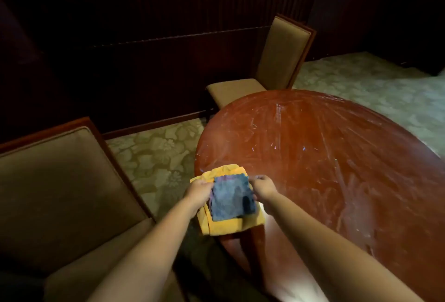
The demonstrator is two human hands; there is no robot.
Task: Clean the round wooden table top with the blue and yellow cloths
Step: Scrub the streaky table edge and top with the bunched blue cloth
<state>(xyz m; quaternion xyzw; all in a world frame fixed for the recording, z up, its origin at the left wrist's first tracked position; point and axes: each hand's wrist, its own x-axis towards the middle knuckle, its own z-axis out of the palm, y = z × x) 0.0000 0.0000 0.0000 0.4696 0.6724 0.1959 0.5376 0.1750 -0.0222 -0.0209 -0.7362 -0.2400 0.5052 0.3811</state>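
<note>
far to the left of the fingers stands an upholstered chair [60, 181], and the patterned carpet [156, 157] lies between it and the table. the left hand [198, 192] holds the left edge of the two cloths; its fingers are curled over the edge of the blue cloth [232, 197] and seem to pinch it, but the fingertips are mostly hidden, so how deep the grip goes i cannot tell. the blue cloth lies folded on top of the yellow cloth [224, 226], and both sit at the near left rim of the round wooden table top [325, 157], with the yellow one hanging partly over the rim. just right of the blue cloth, the right hand [263, 187] pinches its upper right corner with curled fingers pressed together. beyond the fingers of both hands the table top shows many pale streaks and smears, and a second chair [265, 68] stands behind it.

what could go wrong, in my judgement: the stack is near the rim, so if the blue cloth is lifted or pulled toward the person, the yellow cloth may be dragged with it and slide down to the carpet. also, a cloth kept folded this small may only spread the smears around instead of removing them.
</note>
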